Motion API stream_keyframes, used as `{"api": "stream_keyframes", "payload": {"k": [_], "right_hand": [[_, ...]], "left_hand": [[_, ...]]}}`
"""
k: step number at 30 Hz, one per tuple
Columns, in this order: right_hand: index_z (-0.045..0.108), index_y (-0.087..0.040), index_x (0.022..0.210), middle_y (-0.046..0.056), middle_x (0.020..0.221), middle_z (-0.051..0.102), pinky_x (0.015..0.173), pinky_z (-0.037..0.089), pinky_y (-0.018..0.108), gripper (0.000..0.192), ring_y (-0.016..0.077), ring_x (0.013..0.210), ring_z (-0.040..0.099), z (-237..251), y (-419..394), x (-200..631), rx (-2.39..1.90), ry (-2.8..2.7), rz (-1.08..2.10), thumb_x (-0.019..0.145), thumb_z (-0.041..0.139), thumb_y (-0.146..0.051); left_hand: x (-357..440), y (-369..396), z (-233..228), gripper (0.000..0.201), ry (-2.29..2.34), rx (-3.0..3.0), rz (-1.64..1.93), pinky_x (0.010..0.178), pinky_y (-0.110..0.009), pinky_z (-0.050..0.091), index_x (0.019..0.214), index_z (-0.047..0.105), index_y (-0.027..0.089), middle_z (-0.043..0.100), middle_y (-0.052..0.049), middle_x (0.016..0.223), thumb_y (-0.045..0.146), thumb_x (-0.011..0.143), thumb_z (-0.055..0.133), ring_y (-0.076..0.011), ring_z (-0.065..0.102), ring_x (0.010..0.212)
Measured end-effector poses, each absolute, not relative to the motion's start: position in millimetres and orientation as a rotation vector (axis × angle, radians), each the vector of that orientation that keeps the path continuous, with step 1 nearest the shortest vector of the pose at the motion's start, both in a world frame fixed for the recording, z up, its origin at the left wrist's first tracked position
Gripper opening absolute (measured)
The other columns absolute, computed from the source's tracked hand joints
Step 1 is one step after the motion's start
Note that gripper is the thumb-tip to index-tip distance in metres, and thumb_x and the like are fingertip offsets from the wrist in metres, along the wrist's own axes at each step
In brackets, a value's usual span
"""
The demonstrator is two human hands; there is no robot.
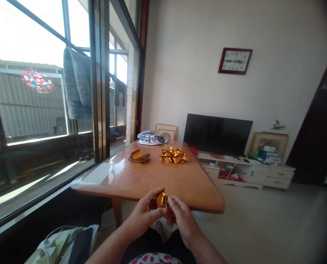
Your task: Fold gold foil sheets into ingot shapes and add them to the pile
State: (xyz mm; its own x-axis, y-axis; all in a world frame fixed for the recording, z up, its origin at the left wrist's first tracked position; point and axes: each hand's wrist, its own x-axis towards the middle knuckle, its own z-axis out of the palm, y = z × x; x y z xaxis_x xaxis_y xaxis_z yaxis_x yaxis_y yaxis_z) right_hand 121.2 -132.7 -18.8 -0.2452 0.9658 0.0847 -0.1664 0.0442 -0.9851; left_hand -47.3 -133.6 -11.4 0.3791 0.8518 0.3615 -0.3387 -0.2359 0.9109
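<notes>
A small folded piece of shiny gold foil paper (pixel 161 200) is held between my two hands, just in front of the table's near edge. My left hand (pixel 147 207) has its thumb below and its fingers above the foil. At the foil's right side, my right hand (pixel 178 211) pinches the edge between thumb and fingers. Farther up the table lies a pile of folded gold foil pieces (pixel 174 155). To its left is a stack of flat gold foil sheets (pixel 139 156), slightly curled.
The glossy wooden table (pixel 163 179) stretches away from me. Folded clothes (pixel 152 138) lie at its far end. Beyond it a television (pixel 218 135) stands on a white cabinet (pixel 253 174). Large windows (pixel 42 110) run along the left. A power strip (pixel 49 245) sits at lower left.
</notes>
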Motion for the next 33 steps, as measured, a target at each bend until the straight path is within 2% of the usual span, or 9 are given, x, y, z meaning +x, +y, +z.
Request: {"api": "stream_keyframes", "payload": {"k": [2,4,7,10,16,23,28,33], "right_hand": [[0.066,-0.018,0.109,0.000,0.071,0.062,0.050,0.035,0.022,0.059,0.0102,0.052,0.051,-18.1,-133.4,120.7,-0.904,-1.301,1.445,0.089,0.055,-0.072],[0.063,-0.019,0.122,0.000,0.073,0.063,0.051,0.036,0.023,0.059,0.0109,0.053,0.053,-15.8,-135.6,120.8,-0.891,-1.298,1.487,0.090,0.058,-0.068],[0.059,-0.021,0.132,0.001,0.079,0.065,0.056,0.039,0.024,0.057,0.0120,0.058,0.057,-11.0,-140.6,121.9,-0.869,-1.335,1.505,0.090,0.065,-0.059],[0.062,-0.021,0.129,0.002,0.084,0.066,0.060,0.042,0.025,0.052,0.0122,0.063,0.059,-8.2,-144.2,123.0,-0.857,-1.404,1.478,0.089,0.068,-0.055],[0.067,-0.020,0.122,0.003,0.085,0.065,0.064,0.045,0.026,0.049,0.0120,0.065,0.058,-10.8,-144.4,123.3,-0.834,-1.474,1.461,0.088,0.069,-0.056],[0.066,-0.020,0.124,0.003,0.086,0.065,0.064,0.047,0.028,0.050,0.0140,0.067,0.060,-15.5,-140.9,119.7,-0.820,-1.495,1.422,0.087,0.071,-0.054],[0.066,-0.017,0.120,0.001,0.079,0.063,0.060,0.047,0.027,0.053,0.0138,0.062,0.057,-24.5,-134.3,114.7,-0.845,-1.534,1.283,0.084,0.074,-0.055],[0.067,-0.017,0.119,0.004,0.086,0.066,0.059,0.048,0.028,0.054,0.0155,0.067,0.060,-28.0,-131.1,115.4,-0.867,-1.503,1.261,0.087,0.068,-0.061]], "left_hand": [[-46.6,-135.7,-9.7,0.067,0.483,1.360,1.163,0.081,-0.038,0.051,0.144,0.048,0.021,0.067,-0.001,0.085,0.033,0.085,0.077,-0.0182,0.065,0.078],[-47.3,-138.9,-5.6,0.065,0.527,1.327,1.162,0.083,-0.037,0.051,0.143,0.049,0.021,0.069,-0.003,0.091,0.034,0.086,0.076,-0.0176,0.065,0.080],[-50.2,-143.3,2.1,0.060,0.675,1.294,1.231,0.099,-0.038,0.046,0.138,0.056,0.023,0.067,-0.008,0.122,0.035,0.084,0.078,-0.0232,0.062,0.110],[-52.8,-145.2,5.9,0.058,0.766,1.271,1.248,0.108,-0.039,0.041,0.138,0.059,0.025,0.063,-0.008,0.134,0.038,0.085,0.077,-0.0265,0.054,0.126],[-54.0,-142.7,0.6,0.051,0.775,1.223,1.231,0.105,-0.042,0.043,0.138,0.060,0.024,0.064,-0.010,0.135,0.043,0.091,0.068,-0.0265,0.058,0.120],[-52.3,-142.4,1.9,0.044,0.698,1.115,1.225,0.101,-0.040,0.045,0.130,0.065,0.023,0.065,-0.011,0.135,0.040,0.090,0.069,-0.0279,0.058,0.122],[-49.7,-143.8,1.4,0.047,0.710,1.121,1.235,0.106,-0.037,0.042,0.131,0.064,0.024,0.064,-0.009,0.135,0.038,0.087,0.074,-0.0260,0.055,0.127],[-45.5,-145.0,0.2,0.058,0.739,1.210,1.254,0.103,-0.034,0.045,0.137,0.057,0.025,0.062,-0.008,0.138,0.037,0.084,0.077,-0.0255,0.054,0.127]]}}
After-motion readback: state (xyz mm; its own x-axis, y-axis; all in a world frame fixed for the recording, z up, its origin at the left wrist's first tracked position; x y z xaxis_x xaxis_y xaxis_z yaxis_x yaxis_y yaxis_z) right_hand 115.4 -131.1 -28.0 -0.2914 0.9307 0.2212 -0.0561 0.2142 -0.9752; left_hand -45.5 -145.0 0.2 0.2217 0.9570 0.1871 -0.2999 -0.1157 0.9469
